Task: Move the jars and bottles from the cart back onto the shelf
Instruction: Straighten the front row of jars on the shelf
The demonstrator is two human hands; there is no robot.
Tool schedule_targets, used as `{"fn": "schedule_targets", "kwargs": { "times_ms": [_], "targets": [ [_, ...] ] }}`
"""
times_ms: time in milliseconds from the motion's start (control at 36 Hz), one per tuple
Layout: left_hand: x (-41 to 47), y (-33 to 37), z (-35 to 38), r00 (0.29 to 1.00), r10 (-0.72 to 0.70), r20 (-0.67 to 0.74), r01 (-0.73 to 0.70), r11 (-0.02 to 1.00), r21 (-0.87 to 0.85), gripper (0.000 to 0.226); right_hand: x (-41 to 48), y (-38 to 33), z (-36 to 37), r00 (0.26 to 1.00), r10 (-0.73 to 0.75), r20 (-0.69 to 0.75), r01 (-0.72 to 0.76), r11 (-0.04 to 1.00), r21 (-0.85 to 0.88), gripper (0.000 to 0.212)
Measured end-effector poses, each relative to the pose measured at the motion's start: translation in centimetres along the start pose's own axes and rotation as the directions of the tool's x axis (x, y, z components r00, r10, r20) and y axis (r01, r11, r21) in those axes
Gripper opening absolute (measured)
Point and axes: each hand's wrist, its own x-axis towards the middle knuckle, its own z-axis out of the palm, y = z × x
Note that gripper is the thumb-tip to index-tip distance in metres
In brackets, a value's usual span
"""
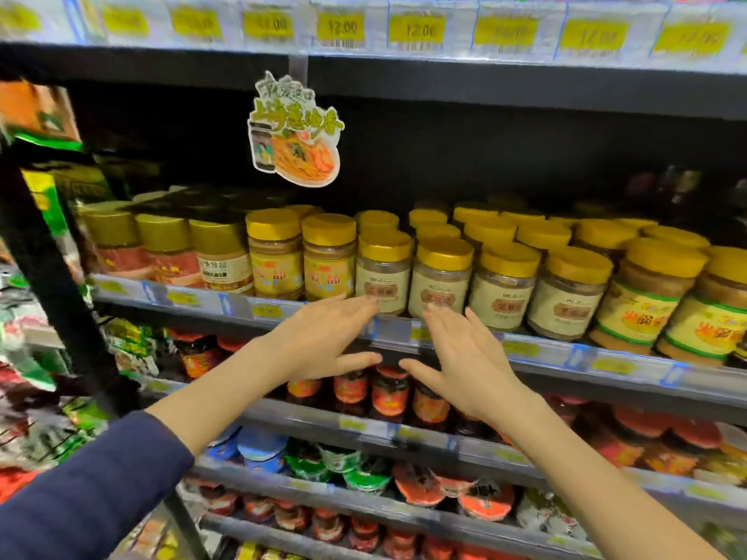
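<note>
A cardboard promotional tag (294,129) printed with a jar and a bowl of noodles hangs from the upper rail. Yellow price labels (418,31), several reading 12.00, run along that rail. At the left edge, green and red snack bags (36,402) are stacked beside a black upright post (60,284). Low down sit tubs with blue, green and red lids (355,470).

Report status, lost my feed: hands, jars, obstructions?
Left hand and right hand open, empty. Gold-lidded jars upright on shelf. Nothing blocking.
</note>
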Motion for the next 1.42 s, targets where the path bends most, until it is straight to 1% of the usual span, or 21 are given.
{"fn": "schedule_targets", "kwargs": {
  "times_ms": [111, 167, 250, 333, 500, 583, 722, 806, 944, 1028, 1111, 1167, 1222, 1306, 1417],
  "targets": [
    [0.3, -0.5, -0.1, 0.998, 0.063, 0.005, -0.063, 0.998, -0.028, 0.075, 0.1, -0.7, 0.3, 0.997, 0.052, -0.053, -0.051, 0.998, 0.023, 0.081],
    [0.3, -0.8, 0.0, 0.997, 0.083, -0.002, -0.083, 0.996, -0.043, 0.074, 0.1, -1.0, 0.4, 0.996, 0.079, -0.051, -0.079, 0.997, 0.013, 0.081],
    [0.3, -1.1, 0.2, 0.993, 0.106, -0.061, -0.108, 0.994, -0.026, 0.072, 0.2, -1.1, 0.5, 0.992, 0.108, -0.062, -0.107, 0.994, 0.015, 0.079],
    [0.6, -1.4, 0.5, 0.989, 0.132, -0.072, -0.132, 0.991, 0.0, 0.069, 0.2, -1.3, 0.4, 0.99, 0.124, -0.073, -0.123, 0.992, 0.019, 0.078],
    [1.1, -1.7, 1.0, 0.984, 0.148, -0.097, -0.15, 0.989, -0.013, 0.068, 0.5, -1.2, 0.0, 0.987, 0.146, -0.063, -0.146, 0.989, 0.016, 0.079],
    [1.3, -1.6, 1.1, 0.986, 0.142, -0.091, -0.144, 0.99, -0.014, 0.069, 0.6, -1.0, 0.0, 0.989, 0.136, -0.064, -0.135, 0.991, 0.016, 0.078],
    [1.3, -1.5, 0.9, 0.99, 0.127, -0.066, -0.129, 0.991, -0.027, 0.069, 0.7, -0.5, 0.0, 0.985, 0.15, -0.08, -0.148, 0.988, 0.039, 0.066],
    [1.4, -1.5, 0.9, 0.991, 0.117, -0.068, -0.12, 0.992, -0.04, 0.068, 0.7, -0.5, 0.0, 0.987, 0.145, -0.074, -0.142, 0.989, 0.039, 0.066],
    [1.4, -1.4, 0.9, 0.993, 0.099, -0.064, -0.102, 0.994, -0.045, 0.074, 0.8, -0.2, -0.2, 0.988, 0.134, -0.075, -0.131, 0.991, 0.035, 0.064],
    [0.7, -1.5, 0.6, 0.993, 0.091, -0.081, -0.096, 0.994, -0.059, 0.07, 0.9, -0.2, -0.1, 0.988, 0.128, -0.082, -0.129, 0.992, -0.006, 0.063],
    [-0.9, -2.4, 0.0, 0.992, 0.041, -0.121, -0.051, 0.995, -0.086, 0.071, 1.3, -1.0, 0.0, 0.983, 0.067, -0.17, -0.07, 0.997, -0.014, 0.062],
    [-2.2, -3.5, -0.1, 0.993, -0.004, -0.117, -0.007, 0.995, -0.098, 0.07, 1.9, -2.2, -0.1, 0.979, 0.009, -0.206, -0.004, 1.0, 0.026, 0.063],
    [-3.5, -4.8, 0.0, 0.994, -0.049, -0.097, 0.042, 0.996, -0.072, 0.07, 2.6, -4.0, 0.0, 0.974, -0.043, -0.224, 0.058, 0.997, 0.058, 0.064],
    [-5.1, -6.9, 0.1, 0.992, -0.108, -0.06, 0.106, 0.994, -0.038, 0.073, 3.8, -6.8, -0.1, 0.973, -0.112, -0.202, 0.133, 0.987, 0.09, 0.067],
    [-6.5, -9.3, 0.2, 0.991, -0.125, -0.041, 0.126, 0.992, 0.016, 0.079, 5.6, -9.2, 0.5, 0.984, -0.123, -0.13, 0.134, 0.988, 0.082, 0.068]
  ]
}}
